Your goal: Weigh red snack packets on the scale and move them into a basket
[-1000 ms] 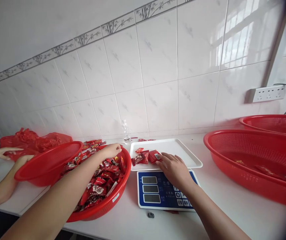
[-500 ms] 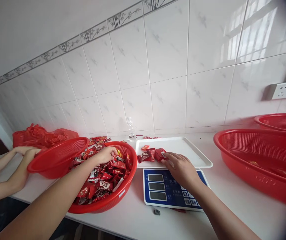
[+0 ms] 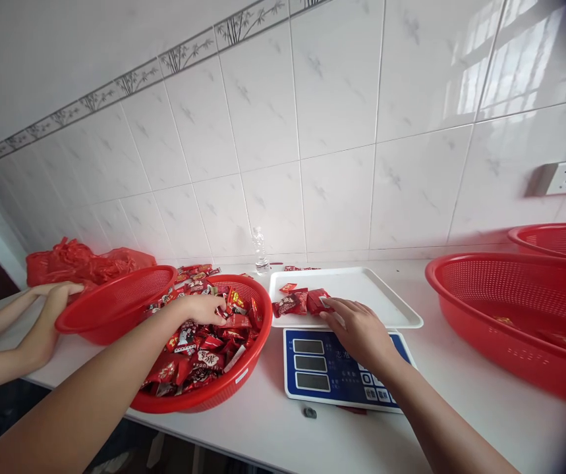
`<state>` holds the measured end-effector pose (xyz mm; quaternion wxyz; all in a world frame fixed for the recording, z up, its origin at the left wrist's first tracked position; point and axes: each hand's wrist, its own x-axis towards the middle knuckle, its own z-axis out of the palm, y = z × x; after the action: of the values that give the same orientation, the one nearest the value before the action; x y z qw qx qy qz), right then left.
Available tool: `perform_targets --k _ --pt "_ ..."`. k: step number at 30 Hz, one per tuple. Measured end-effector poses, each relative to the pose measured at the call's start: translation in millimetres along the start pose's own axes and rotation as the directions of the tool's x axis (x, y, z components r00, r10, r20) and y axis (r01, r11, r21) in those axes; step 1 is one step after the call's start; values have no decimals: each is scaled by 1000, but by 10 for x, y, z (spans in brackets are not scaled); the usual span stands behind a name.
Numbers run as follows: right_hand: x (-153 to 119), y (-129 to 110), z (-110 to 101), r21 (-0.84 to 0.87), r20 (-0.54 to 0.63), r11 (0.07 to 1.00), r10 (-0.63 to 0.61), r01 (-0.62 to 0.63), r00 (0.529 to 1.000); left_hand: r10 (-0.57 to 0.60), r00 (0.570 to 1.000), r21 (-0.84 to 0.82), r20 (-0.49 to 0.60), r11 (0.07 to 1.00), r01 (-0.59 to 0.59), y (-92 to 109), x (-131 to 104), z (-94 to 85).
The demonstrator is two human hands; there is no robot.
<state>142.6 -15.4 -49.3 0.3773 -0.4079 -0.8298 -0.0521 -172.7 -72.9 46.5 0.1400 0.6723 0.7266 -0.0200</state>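
Observation:
My left hand reaches into a red plastic basket heaped with red candy packets. Its fingers are bent and pressed together at a small packet, partly hidden by the hand. My right hand is above the near edge of the white tray on a weighing scale. Thumb and fingers close around the edge of a red candy packet. Beside it in the tray lie another red packet and a small orange-red one.
Another red basket stands to the left, near a co-worker's hands and red plastic bags. A clear bottle is by the wall. Large red baskets stand on the right. A small dark object lies before the scale.
My left hand has shifted slightly left and lower among the packets. My right hand stays at the same packet on the tray. The view has tilted a little.

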Motion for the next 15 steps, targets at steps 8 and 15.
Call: perform_targets --k 8,15 --pt "1 -12 -9 -2 20 1000 21 -21 1000 2 995 10 -101 1000 -1 -31 48 -44" --pt "1 -33 -23 3 0 1000 12 -12 1000 88 856 -145 -509 972 -187 388 303 -72"
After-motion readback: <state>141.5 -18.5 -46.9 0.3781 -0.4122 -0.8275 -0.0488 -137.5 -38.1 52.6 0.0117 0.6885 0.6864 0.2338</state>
